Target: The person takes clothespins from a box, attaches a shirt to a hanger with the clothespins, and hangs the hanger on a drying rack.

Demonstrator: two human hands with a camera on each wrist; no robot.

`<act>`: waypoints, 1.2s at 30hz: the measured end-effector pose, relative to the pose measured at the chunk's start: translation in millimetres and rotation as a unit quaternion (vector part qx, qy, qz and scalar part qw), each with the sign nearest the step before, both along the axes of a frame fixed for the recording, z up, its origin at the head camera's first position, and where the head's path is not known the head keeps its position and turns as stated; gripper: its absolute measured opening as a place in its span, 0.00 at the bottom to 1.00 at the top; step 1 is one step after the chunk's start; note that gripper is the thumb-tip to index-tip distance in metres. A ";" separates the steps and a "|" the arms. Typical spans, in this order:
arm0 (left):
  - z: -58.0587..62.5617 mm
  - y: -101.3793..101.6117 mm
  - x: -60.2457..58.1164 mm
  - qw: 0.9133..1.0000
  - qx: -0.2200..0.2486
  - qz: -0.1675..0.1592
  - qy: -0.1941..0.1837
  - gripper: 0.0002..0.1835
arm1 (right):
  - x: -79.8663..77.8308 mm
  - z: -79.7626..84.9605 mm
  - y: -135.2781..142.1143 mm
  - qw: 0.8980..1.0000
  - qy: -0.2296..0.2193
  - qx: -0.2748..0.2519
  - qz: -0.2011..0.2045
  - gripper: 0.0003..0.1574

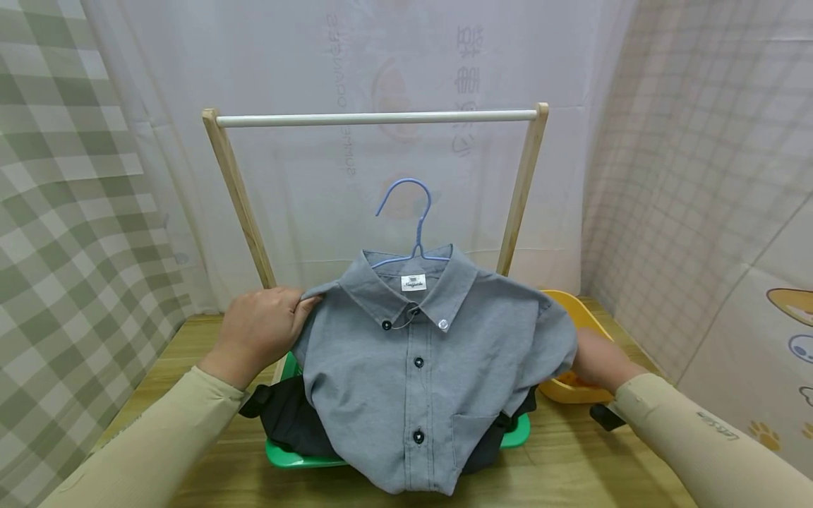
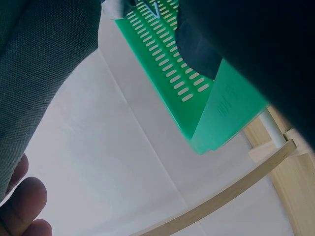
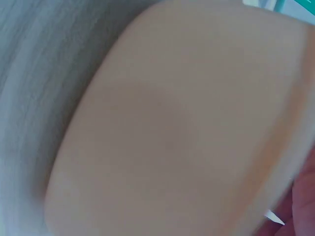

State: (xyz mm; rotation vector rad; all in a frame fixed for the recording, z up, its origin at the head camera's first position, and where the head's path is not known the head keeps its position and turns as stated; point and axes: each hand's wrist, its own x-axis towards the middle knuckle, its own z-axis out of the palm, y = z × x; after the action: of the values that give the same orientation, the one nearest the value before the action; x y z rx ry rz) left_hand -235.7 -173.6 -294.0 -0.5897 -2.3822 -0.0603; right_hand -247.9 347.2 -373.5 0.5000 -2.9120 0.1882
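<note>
A grey short-sleeved button-up shirt (image 1: 381, 367) is held up in the middle of the head view, its front towards me. A blue wire hanger (image 1: 419, 233) sits inside its collar, the hook rising free above. My left hand (image 1: 262, 326) pinches the shirt at the left shoulder between thumb and fingers. At the other side, my right hand (image 1: 600, 360) reaches behind the sleeve, which covers its fingers; I cannot tell whether they grip the cloth. In the right wrist view, grey cloth (image 3: 29, 123) borders a large blurred pale surface, with part of the hand at the lower right.
Behind the shirt stands a wooden rack with a white rail (image 1: 381, 118). A green slotted basket (image 1: 298, 457) with dark clothing (image 1: 298, 416) is under the shirt. To the right, a yellow basket (image 1: 574, 310) stands on the wooden table (image 1: 222, 466). Curtains hang around.
</note>
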 end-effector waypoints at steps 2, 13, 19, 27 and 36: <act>-0.2 0.0 0.2 1.000 0.000 0.001 -0.001 0.24 | -1.3 2.2 0.8 1.000 -0.006 -0.005 -0.006 0.08; 0.1 0.4 0.4 1.000 0.000 0.002 -0.004 0.24 | -10.7 33.3 4.7 0.993 -0.023 -0.072 -0.089 0.04; 0.2 0.7 0.5 1.000 0.001 0.001 -0.007 0.24 | -7.5 50.6 -4.5 0.987 0.064 -0.127 -0.073 0.08; -0.3 0.7 0.4 1.000 0.000 0.000 -0.005 0.24 | -3.2 72.8 -25.0 0.971 0.148 -0.173 -0.072 0.11; -0.6 -0.2 -0.8 1.000 -0.003 -0.009 -0.006 0.25 | 5.1 101.0 -59.0 0.957 0.251 -0.143 -0.020 0.27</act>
State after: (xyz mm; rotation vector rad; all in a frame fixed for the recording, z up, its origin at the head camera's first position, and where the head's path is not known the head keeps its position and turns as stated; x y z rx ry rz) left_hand -236.5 -173.8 -294.6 -0.6158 -2.3904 -0.0641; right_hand -242.8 288.2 -272.5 0.3718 -2.3470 0.4055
